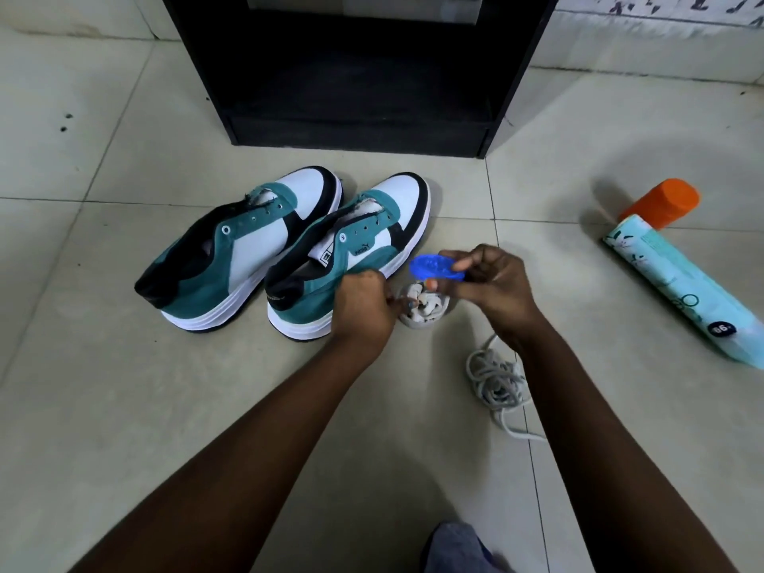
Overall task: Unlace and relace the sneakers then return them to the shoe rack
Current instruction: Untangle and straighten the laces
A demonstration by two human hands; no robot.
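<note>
Grey cloth (454, 547) nearest on tiled floor (124, 386); left hand (364, 308) pinches bundled lace (421, 310), right hand (492, 287) grips blue lid (432, 266).

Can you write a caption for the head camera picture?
Hands handle a lace bundle beside two laceless sneakers.

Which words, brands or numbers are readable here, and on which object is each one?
"PUMA": on the teal side panel of the right-hand teal, white and black sneaker, seen upside down.
"66": in a dark circle on the pale blue spray can with orange cap.
The white tongue label and the can's fine print: unreadable.
</note>
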